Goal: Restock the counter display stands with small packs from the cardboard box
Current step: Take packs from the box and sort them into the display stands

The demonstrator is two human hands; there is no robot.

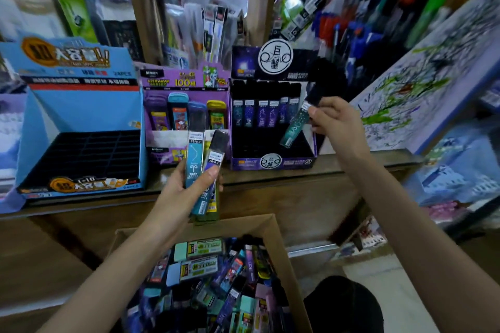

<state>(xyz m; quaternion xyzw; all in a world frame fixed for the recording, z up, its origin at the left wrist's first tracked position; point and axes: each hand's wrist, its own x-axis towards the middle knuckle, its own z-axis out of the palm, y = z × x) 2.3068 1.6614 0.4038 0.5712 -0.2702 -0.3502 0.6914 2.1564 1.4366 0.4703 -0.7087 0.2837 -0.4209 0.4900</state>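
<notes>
Here the right hand (334, 116) pinched a teal pack (293, 127) just above the dark stand (270, 163), whose back row held packs, so placing was judged in hand, next calling for an upright drop into a free slot; the left hand (186, 189) gripped spare packs (195, 151) above the well-filled box (273, 227).

dark stand (272, 163) front slots free (back row packed), blue stand (81, 112) grid open
</notes>
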